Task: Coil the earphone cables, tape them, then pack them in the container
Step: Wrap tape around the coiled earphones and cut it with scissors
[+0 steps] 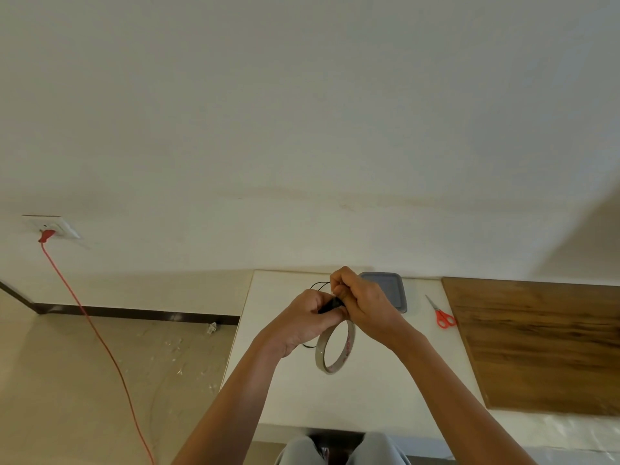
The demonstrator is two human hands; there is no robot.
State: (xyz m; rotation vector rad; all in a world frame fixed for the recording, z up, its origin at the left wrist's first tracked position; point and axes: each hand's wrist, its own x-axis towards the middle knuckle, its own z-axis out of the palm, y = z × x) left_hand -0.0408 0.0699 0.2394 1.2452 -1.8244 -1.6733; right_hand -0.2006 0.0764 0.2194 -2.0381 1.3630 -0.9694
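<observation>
Item: earphone cable (330, 306), black, coiled, sitting between both hands. Left hand (307, 318) is gripping the bundle; right hand (364, 302) is pinching its loops. Tape roll (336, 350) is hanging just below them. Container (391, 290) is lying beyond the right hand. Handling advice: be keeping the loops pinched flat while wrapping.

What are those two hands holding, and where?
The left hand and right hand both pinch the black earphone cable at its bunched middle. What holds the tape roll beneath them cannot be told.

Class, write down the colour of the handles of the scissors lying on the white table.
Red; the scissors show best in the head view.
</observation>
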